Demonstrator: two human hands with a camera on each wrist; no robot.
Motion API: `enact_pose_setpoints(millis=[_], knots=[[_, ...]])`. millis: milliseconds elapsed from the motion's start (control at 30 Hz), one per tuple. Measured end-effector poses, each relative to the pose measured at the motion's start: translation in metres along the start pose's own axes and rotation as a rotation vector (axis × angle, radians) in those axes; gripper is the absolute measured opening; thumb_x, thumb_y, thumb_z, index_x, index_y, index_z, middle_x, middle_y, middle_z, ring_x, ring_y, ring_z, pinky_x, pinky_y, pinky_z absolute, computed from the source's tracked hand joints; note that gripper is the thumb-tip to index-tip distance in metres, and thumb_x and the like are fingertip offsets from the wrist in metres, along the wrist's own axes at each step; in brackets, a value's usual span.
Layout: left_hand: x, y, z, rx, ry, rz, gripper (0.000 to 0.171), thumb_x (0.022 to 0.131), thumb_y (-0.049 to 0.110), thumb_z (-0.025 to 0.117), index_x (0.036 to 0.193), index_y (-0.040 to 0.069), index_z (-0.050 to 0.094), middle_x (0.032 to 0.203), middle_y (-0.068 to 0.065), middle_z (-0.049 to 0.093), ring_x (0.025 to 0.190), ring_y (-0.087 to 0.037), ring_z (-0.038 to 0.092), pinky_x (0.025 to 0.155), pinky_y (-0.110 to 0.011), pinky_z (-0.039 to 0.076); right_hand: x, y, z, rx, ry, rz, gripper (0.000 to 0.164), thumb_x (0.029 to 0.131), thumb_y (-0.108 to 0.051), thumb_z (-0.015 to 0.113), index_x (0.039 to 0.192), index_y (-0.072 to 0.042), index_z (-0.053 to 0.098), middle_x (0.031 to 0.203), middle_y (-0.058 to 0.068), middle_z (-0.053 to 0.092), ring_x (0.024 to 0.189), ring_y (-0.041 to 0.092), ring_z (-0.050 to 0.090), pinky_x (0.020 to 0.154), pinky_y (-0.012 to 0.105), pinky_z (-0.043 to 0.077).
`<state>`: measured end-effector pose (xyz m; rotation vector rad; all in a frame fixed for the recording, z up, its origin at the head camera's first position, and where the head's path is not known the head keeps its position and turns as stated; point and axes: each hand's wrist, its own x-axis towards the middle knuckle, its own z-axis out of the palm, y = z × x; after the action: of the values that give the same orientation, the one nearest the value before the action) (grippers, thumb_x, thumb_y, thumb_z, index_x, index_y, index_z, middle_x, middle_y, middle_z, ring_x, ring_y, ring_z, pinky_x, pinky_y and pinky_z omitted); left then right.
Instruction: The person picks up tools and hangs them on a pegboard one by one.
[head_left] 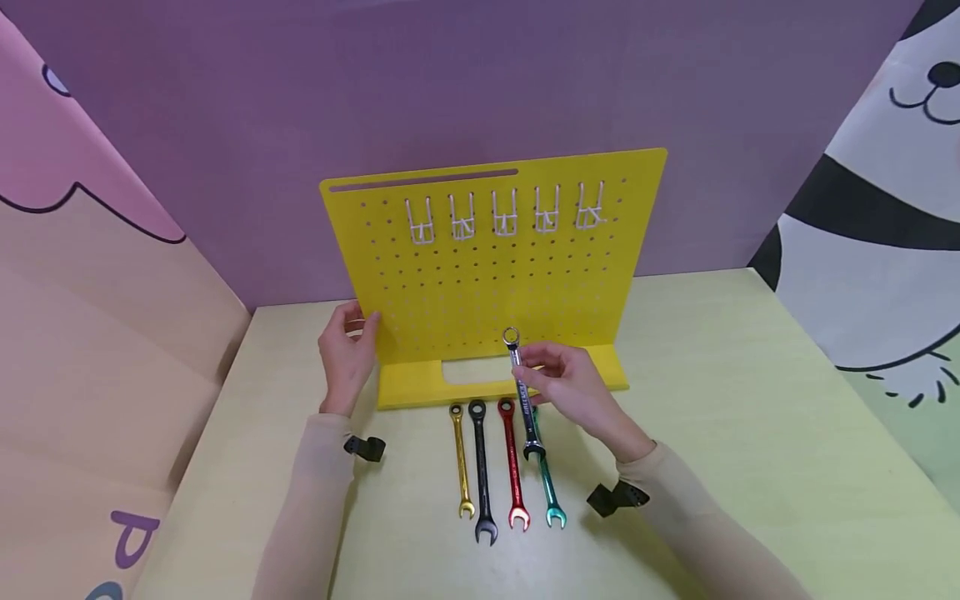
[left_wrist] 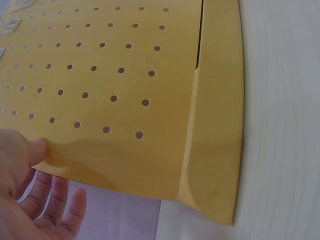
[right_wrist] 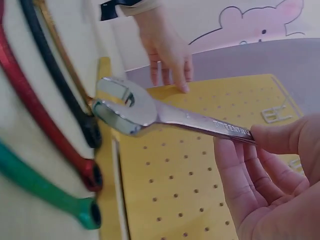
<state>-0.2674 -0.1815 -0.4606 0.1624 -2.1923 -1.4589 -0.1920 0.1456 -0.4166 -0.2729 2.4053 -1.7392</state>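
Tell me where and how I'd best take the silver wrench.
Grip the silver wrench by the shaft near its open end, probably best from the left: that slim stretch is free, while the right hand pinches it nearer the ring, from the right.

Pale table (head_left: 697,358) beneath yellow pegboard (head_left: 495,287), gold wrench (head_left: 461,462), black wrench (head_left: 482,471), red wrench (head_left: 513,462) and green wrench (head_left: 549,487)

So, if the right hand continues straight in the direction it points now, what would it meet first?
The right hand would most likely meet the yellow pegboard, low on its face, perhaps with the silver wrench it holds touching first; the depth is hard to judge.
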Motion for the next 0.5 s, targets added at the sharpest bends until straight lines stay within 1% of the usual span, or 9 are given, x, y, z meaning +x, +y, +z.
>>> enact_pose_setpoints(millis=[67,133,333,500], knots=[[0.001,0.001,0.000,0.001,-0.002,-0.004,0.033,0.103,0.020,0.072,0.129,0.002,0.067,0.121,-0.020,0.071,0.110,-0.037,0.068,0.094,-0.047,0.058,0.003,-0.004,0.000,0.010,0.001,-0.004,0.033,0.104,-0.018,0.071,0.130,0.001,0.068,0.121,0.024,0.074,0.091,0.020,0.071,0.079,0.038,0.066],[0.001,0.001,0.000,0.003,-0.004,-0.012,0.033,0.103,0.020,0.072,0.130,0.002,0.066,0.122,-0.020,0.071,0.111,-0.037,0.068,0.095,-0.048,0.058,0.006,-0.008,0.001,0.017,-0.001,-0.008,0.034,0.103,-0.019,0.071,0.131,0.001,0.068,0.121,0.023,0.074,0.093,0.020,0.072,0.080,0.038,0.066],[0.001,0.002,0.000,0.011,0.005,-0.024,0.033,0.103,0.022,0.072,0.130,0.002,0.066,0.122,-0.020,0.071,0.111,-0.037,0.068,0.094,-0.045,0.057,0.012,-0.020,0.005,0.014,0.001,-0.041,0.032,0.102,-0.019,0.072,0.130,-0.002,0.070,0.121,0.019,0.076,0.097,0.022,0.073,0.084,0.047,0.066],[0.000,0.002,0.001,0.009,0.003,-0.029,0.034,0.104,0.022,0.071,0.130,0.002,0.066,0.123,-0.019,0.071,0.111,-0.036,0.067,0.095,-0.045,0.057,0.016,-0.030,0.009,0.017,-0.008,-0.069,0.032,0.103,-0.019,0.072,0.130,-0.003,0.070,0.123,0.019,0.075,0.099,0.023,0.073,0.084,0.044,0.066]])
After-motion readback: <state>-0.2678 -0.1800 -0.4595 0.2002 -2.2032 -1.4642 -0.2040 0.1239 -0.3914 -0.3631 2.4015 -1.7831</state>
